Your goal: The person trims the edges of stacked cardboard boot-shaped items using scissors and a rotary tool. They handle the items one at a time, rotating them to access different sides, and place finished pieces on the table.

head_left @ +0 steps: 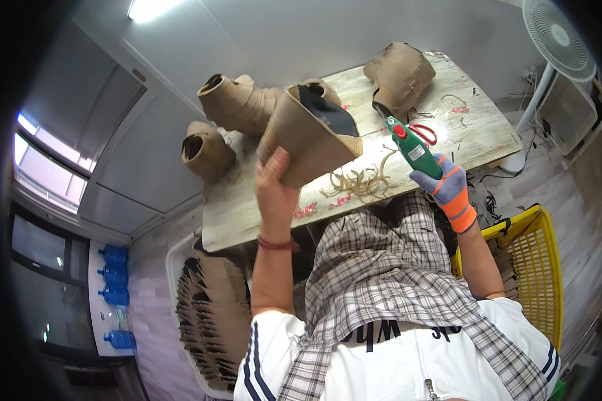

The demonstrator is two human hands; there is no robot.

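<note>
My bare left hand (278,190) grips a tan, curved shoe-upper-like piece (304,144) with a black lining, raised over the left part of the table (485,130). Its fingers are mostly behind the piece, with the thumb on the near face. In a grey and orange glove, my right hand (448,190) is wrapped round a green electric hand tool (416,150) with a red button. The tool's thin tip points away from me, apart from the held piece. Red-handled scissors (427,135) lie beyond the tool. Curled tan trimmings (361,185) lie between my hands.
Nested tan pieces stand on the table in a far-left stack (237,103), a left-edge stack (209,154) and a far-right stack (405,77). A white crate (174,267) of similar pieces and a yellow basket (547,260) flank me. A white fan (560,37) stands at right.
</note>
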